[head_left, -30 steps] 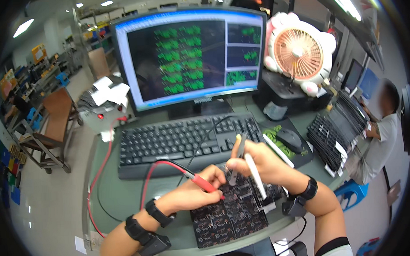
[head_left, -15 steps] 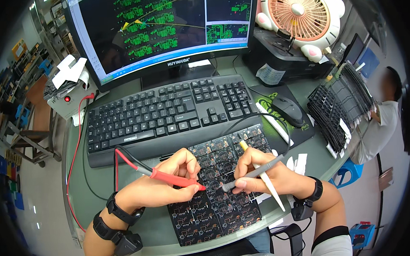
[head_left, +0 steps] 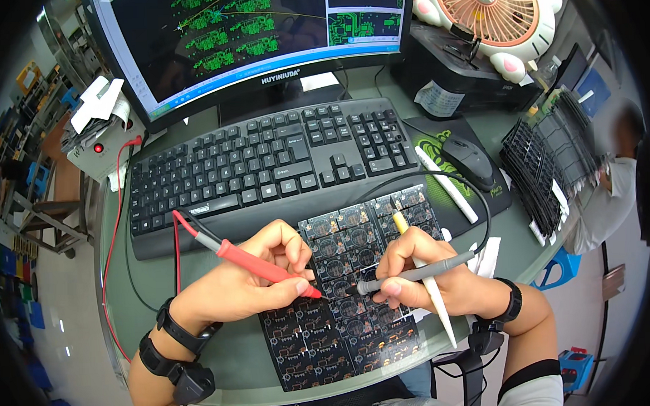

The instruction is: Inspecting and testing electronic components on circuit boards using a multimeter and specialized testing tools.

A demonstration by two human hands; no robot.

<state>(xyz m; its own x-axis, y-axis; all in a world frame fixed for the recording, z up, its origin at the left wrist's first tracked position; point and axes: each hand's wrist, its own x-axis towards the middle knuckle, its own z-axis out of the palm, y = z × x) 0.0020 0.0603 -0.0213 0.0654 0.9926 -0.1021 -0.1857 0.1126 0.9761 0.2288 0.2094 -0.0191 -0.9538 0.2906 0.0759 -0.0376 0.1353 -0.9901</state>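
Note:
A dark panel of printed circuit boards (head_left: 377, 351) lies at the front of the desk, with rows of round and rectangular patterns. My left hand (head_left: 235, 288) pinches a red test probe (head_left: 259, 266), its tip down at the middle of the panel. Close to that tip, from the other side, points the dark tip of a grey test probe (head_left: 417, 273). My right hand (head_left: 449, 284) grips this probe together with a slim white tool with a yellow end (head_left: 440, 310), which lies crosswise between the fingers. Whether either tip touches the panel, I cannot tell.
Beyond the panel sit a black keyboard (head_left: 259, 169), a mouse (head_left: 469, 161) and a monitor (head_left: 262, 33) with green board drawings. A white pen-shaped object (head_left: 446, 184) lies on the mouse pad. Stacked dark boards (head_left: 535, 174) stand at right, near a seated person. Probe cables cross the desk.
The view has shifted slightly. Both hands stay over the panel with their probes, the grey probe's tip a little farther up. The yellow markers on the screen have become smaller.

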